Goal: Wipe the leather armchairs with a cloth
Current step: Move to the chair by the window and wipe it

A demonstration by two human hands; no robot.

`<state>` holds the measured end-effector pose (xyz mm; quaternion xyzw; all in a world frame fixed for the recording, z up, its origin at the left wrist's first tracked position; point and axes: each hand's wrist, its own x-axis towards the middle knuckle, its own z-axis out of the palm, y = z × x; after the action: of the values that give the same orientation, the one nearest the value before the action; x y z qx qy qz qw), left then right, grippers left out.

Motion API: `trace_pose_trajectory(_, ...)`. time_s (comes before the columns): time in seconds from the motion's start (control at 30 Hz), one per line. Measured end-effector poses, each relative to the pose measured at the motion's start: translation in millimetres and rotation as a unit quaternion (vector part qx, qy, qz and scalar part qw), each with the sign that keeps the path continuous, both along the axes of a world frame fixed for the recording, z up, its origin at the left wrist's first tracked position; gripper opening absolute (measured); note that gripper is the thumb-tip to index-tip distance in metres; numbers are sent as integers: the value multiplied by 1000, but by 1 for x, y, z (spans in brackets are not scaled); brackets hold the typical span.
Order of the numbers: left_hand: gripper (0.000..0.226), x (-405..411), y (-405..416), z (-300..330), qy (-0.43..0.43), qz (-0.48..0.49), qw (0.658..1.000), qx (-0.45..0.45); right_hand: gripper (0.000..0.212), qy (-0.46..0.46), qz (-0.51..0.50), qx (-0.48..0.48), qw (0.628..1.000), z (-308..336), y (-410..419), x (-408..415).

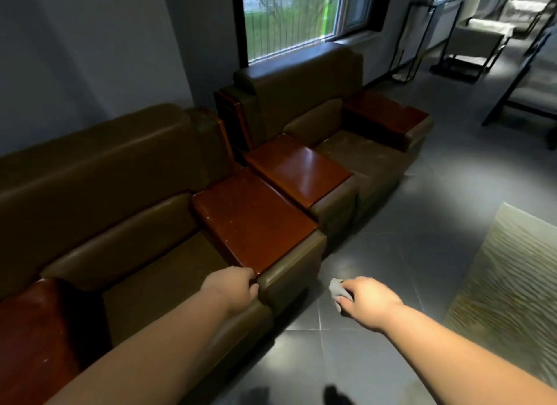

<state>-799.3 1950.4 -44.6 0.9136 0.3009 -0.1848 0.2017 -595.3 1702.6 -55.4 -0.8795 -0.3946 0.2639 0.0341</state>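
Near left, against the grey wall: olive-brown leather armchair [144,254] with glossy red-brown wooden armrest tops.
Far right of it, under the window: second olive-brown leather armchair [316,127], just beside the first.
Left hand [233,288]: fingers curled over the near front corner of the first chair's right armrest [253,223].
Right hand [367,302]: over the grey tiled floor [391,254], pinching a small crumpled grey cloth [339,290], apart from both chairs.
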Motion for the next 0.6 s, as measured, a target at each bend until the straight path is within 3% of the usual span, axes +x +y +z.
trace_pose_trajectory(0.23,37,101,-79,-11,3,4,1000,17,20,-20,-21,-11,1000,17,-85,102)
trace_pose_trajectory(0.6,42,239,-140,-14,19,-98,993,67,23,13,-87,25,996,-3,-135,204)
